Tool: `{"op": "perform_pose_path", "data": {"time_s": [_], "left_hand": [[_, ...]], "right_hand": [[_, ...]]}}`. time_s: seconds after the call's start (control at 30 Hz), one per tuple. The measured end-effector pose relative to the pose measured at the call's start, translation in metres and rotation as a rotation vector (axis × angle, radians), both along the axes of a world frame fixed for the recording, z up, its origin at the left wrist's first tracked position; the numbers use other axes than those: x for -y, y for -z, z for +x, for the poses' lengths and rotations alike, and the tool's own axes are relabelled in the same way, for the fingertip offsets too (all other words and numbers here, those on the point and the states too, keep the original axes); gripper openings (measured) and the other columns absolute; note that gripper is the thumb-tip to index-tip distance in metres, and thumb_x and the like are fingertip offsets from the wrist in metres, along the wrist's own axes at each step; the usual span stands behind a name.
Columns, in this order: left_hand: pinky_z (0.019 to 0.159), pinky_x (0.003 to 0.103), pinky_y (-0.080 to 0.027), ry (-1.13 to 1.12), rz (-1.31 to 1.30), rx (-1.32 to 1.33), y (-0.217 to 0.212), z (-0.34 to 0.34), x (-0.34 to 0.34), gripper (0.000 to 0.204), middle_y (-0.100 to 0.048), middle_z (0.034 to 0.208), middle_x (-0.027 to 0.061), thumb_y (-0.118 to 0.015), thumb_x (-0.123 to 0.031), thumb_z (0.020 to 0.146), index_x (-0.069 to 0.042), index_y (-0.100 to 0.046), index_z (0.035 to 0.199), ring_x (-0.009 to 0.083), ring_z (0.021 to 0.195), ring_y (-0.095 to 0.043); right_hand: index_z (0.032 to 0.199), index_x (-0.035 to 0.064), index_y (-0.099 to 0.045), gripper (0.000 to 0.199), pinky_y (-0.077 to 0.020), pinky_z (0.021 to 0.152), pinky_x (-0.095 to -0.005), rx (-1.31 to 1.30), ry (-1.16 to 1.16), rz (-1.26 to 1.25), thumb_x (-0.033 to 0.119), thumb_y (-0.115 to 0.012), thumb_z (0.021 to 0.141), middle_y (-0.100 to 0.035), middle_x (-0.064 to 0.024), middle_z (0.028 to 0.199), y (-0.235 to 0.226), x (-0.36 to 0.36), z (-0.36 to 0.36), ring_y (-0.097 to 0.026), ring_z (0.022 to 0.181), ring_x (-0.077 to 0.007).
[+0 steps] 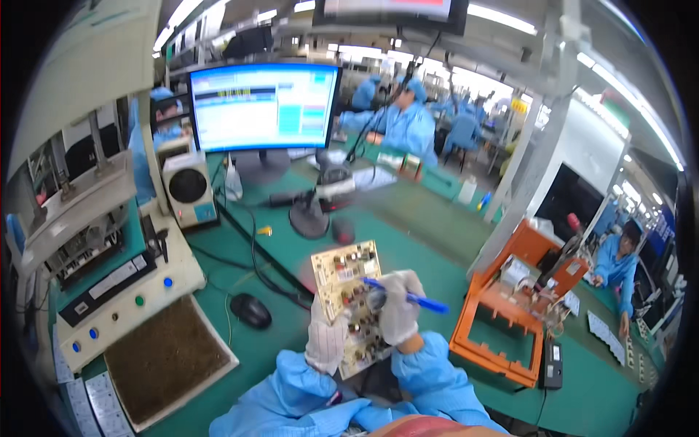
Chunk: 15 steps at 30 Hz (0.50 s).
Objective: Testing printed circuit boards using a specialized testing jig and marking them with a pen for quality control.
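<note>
Watching remotely: gloved left hand (325, 341) grips the circuit board (336, 272) along its lower left side, by the green table's (429, 266) near edge; gloved right hand (400, 307) pinches a blue pen (429, 302) over it. Container-wise, I see a white-edged tray (234, 360) holding a brown mat (166, 363), left of the mouse (250, 311).

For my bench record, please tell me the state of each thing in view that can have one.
Monitor: on, screen lit.
Overhead screen: lit, partly cut off.
Circuit board: held, tilted.
Blue pen: held, slanting over the circuit board.
Left hand: gloved, holding the circuit board.
Right hand: gloved, gripping the blue pen.
Black mouse: untouched.
</note>
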State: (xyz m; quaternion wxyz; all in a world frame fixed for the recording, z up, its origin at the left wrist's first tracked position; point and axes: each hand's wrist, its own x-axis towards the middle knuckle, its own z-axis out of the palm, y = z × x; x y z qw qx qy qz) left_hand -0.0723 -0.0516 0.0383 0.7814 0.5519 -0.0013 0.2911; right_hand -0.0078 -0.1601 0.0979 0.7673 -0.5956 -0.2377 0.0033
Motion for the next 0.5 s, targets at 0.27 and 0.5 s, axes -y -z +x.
{"op": "perform_pose_path", "data": {"time_s": [0.27, 0.5], "left_hand": [[0.090, 0.032, -0.048, 0.267, 0.002, 0.251, -0.046, -0.010, 0.040, 0.052, -0.052, 0.126, 0.0158, -0.052, 0.004, 0.086, 0.000, -0.033, 0.135, 0.0197, 0.109, -0.057], [0.107, 0.038, -0.029, 0.222, 0.558, 0.233, -0.031, 0.088, 0.080, 0.090, -0.031, 0.141, 0.0302, -0.071, -0.035, 0.080, 0.008, -0.020, 0.141, 0.0360, 0.134, -0.030]], "right_hand": [[0.125, 0.0003, -0.051, 0.045, -0.0466, 0.079, -0.0241, -0.255, -0.068, -0.077, 0.036, -0.043, 0.098, -0.063, -0.0087, 0.105, 0.013, 0.108, -0.020, -0.059, 0.092, -0.0123], [0.110, 0.0022, -0.061, 0.028, -0.0447, 0.056, -0.0259, 0.427, 0.521, -0.483, 0.009, -0.062, 0.083, -0.063, -0.0057, 0.083, -0.039, 0.222, -0.050, -0.057, 0.069, -0.0129]]}}
